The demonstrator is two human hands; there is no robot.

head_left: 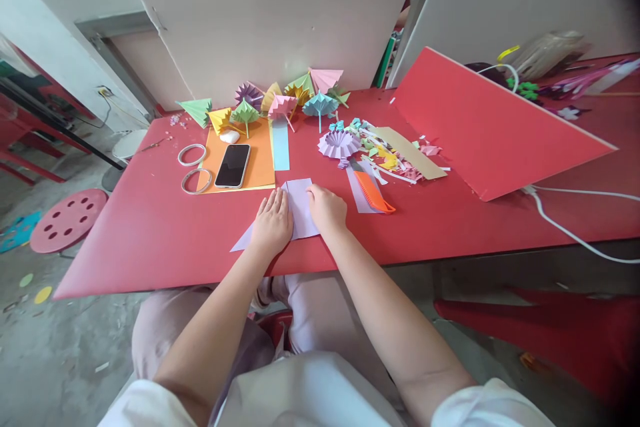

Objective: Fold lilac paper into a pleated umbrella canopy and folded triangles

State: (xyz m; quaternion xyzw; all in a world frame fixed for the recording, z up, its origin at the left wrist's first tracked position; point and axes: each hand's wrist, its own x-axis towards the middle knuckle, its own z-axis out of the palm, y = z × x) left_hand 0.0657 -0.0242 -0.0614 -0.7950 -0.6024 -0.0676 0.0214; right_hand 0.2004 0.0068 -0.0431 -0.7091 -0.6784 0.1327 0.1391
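Observation:
A pale lilac paper sheet (301,203) lies on the red table (165,227), partly folded with a corner pointing toward the near left. My left hand (273,221) lies flat on its left part, fingers together. Pressing on the sheet's right edge is my right hand (327,207), its fingers curled down. Neither hand lifts the paper.
A phone (233,165) rests on orange paper (260,160), two tape rings (193,155) to its left. Folded paper umbrellas (283,105) line the far edge. Paper scraps (390,157) and an orange comb-like tool (374,193) lie right. A tilted red board (480,127) and white cable (570,230) stand further right.

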